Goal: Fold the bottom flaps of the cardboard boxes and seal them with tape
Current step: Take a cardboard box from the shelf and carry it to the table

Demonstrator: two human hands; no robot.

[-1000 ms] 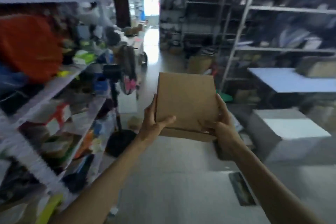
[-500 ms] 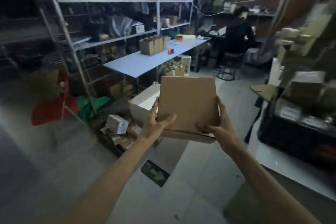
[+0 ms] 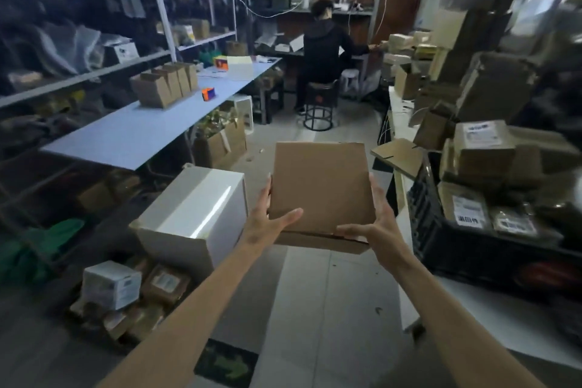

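Observation:
A stack of flattened brown cardboard boxes [image 3: 321, 186] is held out in front of me, above the floor aisle. My left hand [image 3: 267, 224] grips its left edge, thumb laid across the top face and fingers hidden underneath. My right hand [image 3: 374, 224] grips the right edge the same way, thumb on the near corner. A second flat layer shows below the top sheet at the near edge. No tape is in sight.
A long blue table [image 3: 132, 132] on the left carries several folded boxes [image 3: 163, 85]. A white box [image 3: 195, 217] stands on the floor at left. A black crate [image 3: 478, 249] of parcels sits on the right table. A person [image 3: 327, 47] sits on a stool ahead.
My view has swung right, from a shelf aisle to the room with the blue table and the seated person. Both hands keep the same hold on the flat boxes.

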